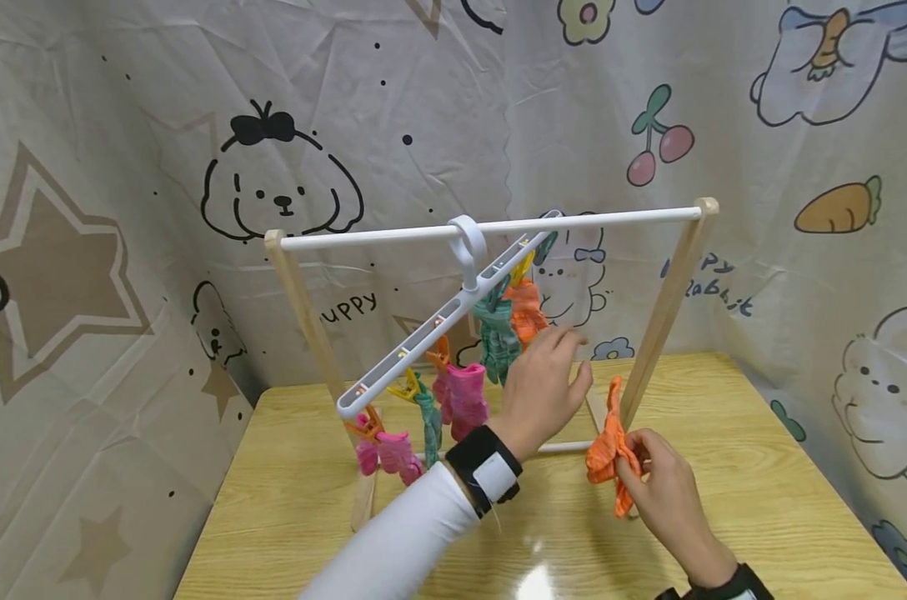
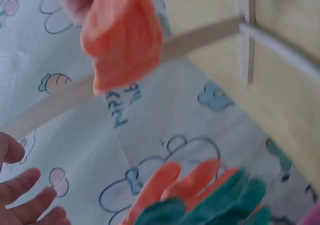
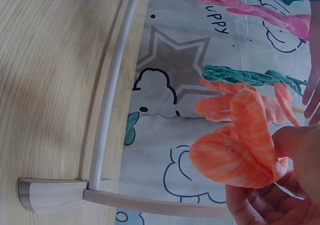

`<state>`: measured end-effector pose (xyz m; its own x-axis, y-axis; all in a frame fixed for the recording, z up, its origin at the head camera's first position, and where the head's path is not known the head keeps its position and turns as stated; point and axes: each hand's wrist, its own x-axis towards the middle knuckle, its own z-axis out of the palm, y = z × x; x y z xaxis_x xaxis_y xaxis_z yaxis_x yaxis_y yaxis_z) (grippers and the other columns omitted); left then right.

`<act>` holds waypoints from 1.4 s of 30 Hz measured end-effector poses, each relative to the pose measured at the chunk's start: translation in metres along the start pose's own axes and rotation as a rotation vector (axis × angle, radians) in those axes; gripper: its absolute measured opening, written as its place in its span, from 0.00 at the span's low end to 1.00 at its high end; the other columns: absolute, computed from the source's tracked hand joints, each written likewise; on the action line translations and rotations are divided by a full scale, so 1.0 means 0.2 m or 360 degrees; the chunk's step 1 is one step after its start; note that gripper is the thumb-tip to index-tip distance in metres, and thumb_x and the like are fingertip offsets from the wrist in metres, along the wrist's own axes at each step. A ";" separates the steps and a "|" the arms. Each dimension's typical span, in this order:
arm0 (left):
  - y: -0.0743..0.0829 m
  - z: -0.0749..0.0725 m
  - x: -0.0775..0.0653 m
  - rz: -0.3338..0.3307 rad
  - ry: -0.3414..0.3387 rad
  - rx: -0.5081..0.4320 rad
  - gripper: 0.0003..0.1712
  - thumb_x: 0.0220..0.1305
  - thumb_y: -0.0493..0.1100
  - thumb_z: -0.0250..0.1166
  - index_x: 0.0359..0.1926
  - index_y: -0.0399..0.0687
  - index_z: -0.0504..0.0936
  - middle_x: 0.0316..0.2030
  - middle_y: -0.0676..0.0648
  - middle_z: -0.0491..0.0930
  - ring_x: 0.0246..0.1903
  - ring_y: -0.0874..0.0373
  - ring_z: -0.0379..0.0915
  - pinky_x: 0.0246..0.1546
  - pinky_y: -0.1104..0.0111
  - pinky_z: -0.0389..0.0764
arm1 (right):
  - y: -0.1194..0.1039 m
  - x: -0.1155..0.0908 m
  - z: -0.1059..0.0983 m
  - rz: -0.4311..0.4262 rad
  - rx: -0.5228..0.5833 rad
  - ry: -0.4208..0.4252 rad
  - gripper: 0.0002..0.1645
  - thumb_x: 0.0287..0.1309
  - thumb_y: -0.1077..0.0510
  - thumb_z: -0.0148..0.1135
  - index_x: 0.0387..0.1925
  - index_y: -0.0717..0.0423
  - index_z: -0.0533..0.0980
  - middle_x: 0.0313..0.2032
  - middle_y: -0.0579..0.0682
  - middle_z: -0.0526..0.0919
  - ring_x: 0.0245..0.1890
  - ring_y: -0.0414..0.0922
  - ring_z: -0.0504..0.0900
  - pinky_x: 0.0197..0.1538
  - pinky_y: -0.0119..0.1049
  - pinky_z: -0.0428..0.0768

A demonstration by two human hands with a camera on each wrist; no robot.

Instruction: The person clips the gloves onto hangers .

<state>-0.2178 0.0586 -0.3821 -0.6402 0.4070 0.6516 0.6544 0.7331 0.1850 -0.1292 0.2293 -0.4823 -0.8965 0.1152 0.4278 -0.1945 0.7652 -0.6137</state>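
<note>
My right hand (image 1: 667,492) pinches a small orange knit glove (image 1: 607,450) between thumb and fingers, to the right of the hanger. The glove is bunched, with a rounded fold showing in the right wrist view. My left hand (image 1: 543,383) is raised with loose, spread fingers and holds nothing. It is just below and in front of another orange glove (image 1: 527,312), hanging from a yellow clip (image 1: 523,271) toward the hanger's far end. Beside that hangs a green glove (image 1: 498,333). The grey clip hanger (image 1: 431,329) slants toward the back, its hook (image 1: 468,242) over a white rod.
Nearer along the hanger, pink gloves (image 1: 464,400) and a slim green glove (image 1: 428,417) hang from orange and yellow clips. Wooden posts (image 1: 667,308) carry the white rod (image 1: 378,238) above the wooden table (image 1: 761,492). A patterned cloth (image 1: 423,100) stands behind.
</note>
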 end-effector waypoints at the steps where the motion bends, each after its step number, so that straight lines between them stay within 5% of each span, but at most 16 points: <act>1: -0.01 -0.01 0.02 0.0014 0.0007 0.0062 0.16 0.67 0.47 0.65 0.53 0.49 0.82 0.55 0.50 0.82 0.56 0.58 0.79 0.52 0.72 0.82 | 0.00 0.00 0.00 0.0004 -0.0003 0.0000 0.10 0.55 0.70 0.68 0.36 0.57 0.77 0.30 0.48 0.80 0.29 0.35 0.79 0.28 0.28 0.79; 6: -0.04 -0.06 0.10 0.0038 -0.0055 0.0343 0.26 0.68 0.52 0.64 0.64 0.49 0.77 0.69 0.42 0.71 0.72 0.47 0.64 0.73 0.60 0.66 | -0.01 0.00 0.00 0.0017 -0.0010 -0.0002 0.10 0.55 0.70 0.68 0.35 0.56 0.77 0.30 0.48 0.79 0.29 0.37 0.79 0.28 0.28 0.78; 12: -0.06 -0.13 0.16 0.0038 -0.0076 0.0508 0.34 0.68 0.55 0.63 0.72 0.54 0.70 0.76 0.40 0.60 0.77 0.43 0.53 0.76 0.54 0.60 | -0.01 0.01 0.01 -0.0002 0.0008 -0.0048 0.09 0.56 0.69 0.68 0.35 0.56 0.77 0.30 0.47 0.79 0.30 0.36 0.79 0.29 0.29 0.80; 21: -0.12 -0.19 0.25 -0.0009 0.0073 0.0773 0.31 0.69 0.52 0.58 0.70 0.51 0.69 0.74 0.40 0.63 0.75 0.45 0.55 0.75 0.52 0.60 | 0.00 0.00 0.00 0.0033 0.0013 -0.0082 0.10 0.57 0.70 0.67 0.37 0.56 0.77 0.31 0.48 0.80 0.31 0.37 0.80 0.29 0.28 0.80; 28: -0.12 -0.24 0.31 -0.0033 0.0021 0.0878 0.34 0.69 0.54 0.57 0.69 0.40 0.69 0.70 0.37 0.67 0.72 0.44 0.59 0.73 0.53 0.64 | 0.00 0.01 0.02 -0.0002 0.0021 -0.0092 0.10 0.55 0.70 0.68 0.35 0.57 0.76 0.31 0.48 0.79 0.30 0.37 0.80 0.29 0.29 0.80; 35: -0.11 -0.28 0.34 -0.0145 -0.0146 0.0941 0.37 0.72 0.56 0.53 0.72 0.36 0.65 0.69 0.38 0.70 0.70 0.46 0.62 0.67 0.60 0.71 | -0.01 0.00 0.03 0.0001 0.0033 -0.0087 0.11 0.55 0.70 0.68 0.35 0.57 0.75 0.30 0.48 0.80 0.30 0.36 0.79 0.28 0.29 0.79; 42: -0.12 -0.29 0.34 -0.0157 -0.0158 0.0933 0.31 0.73 0.56 0.52 0.63 0.36 0.74 0.52 0.44 0.82 0.54 0.51 0.74 0.55 0.63 0.76 | -0.01 0.00 0.04 -0.0005 0.0040 -0.0083 0.10 0.55 0.70 0.68 0.35 0.57 0.76 0.30 0.48 0.80 0.29 0.36 0.80 0.28 0.29 0.79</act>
<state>-0.2545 0.0377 -0.2997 -0.7397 0.3499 0.5749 0.2770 0.9368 -0.2138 -0.1319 0.2237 -0.4866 -0.9154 0.0790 0.3948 -0.2067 0.7493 -0.6291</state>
